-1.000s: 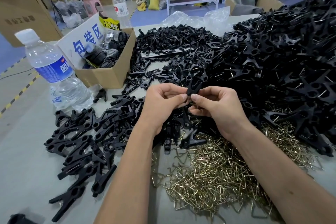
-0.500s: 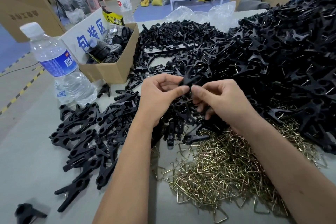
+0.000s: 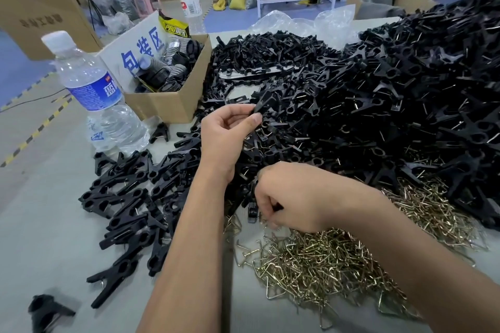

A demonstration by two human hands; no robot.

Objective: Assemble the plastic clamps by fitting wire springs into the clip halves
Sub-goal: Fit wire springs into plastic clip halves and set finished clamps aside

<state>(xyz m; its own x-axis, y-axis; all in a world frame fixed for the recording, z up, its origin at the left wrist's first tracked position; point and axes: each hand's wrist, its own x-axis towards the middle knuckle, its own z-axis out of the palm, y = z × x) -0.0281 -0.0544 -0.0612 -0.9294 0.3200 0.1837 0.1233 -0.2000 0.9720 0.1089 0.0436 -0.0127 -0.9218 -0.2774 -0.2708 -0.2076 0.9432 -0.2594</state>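
Left grip (image 3: 230,127) around black clip half (image 3: 266,104)

Loose clip halves (image 3: 405,84) heaped across the back and right of the table (image 3: 40,224). Wire springs (image 3: 324,259) spread in front of that heap, near the front edge. Finished clamps (image 3: 130,197) scattered to the left of the springs. Water bottle (image 3: 94,94) upright behind those clamps, cardboard box (image 3: 167,100) just to its right, against the heap. Second bottle (image 3: 190,5) behind the box. Left hand (image 3: 227,138) over the heap, right hand (image 3: 292,197) nearer, at the springs' back edge.
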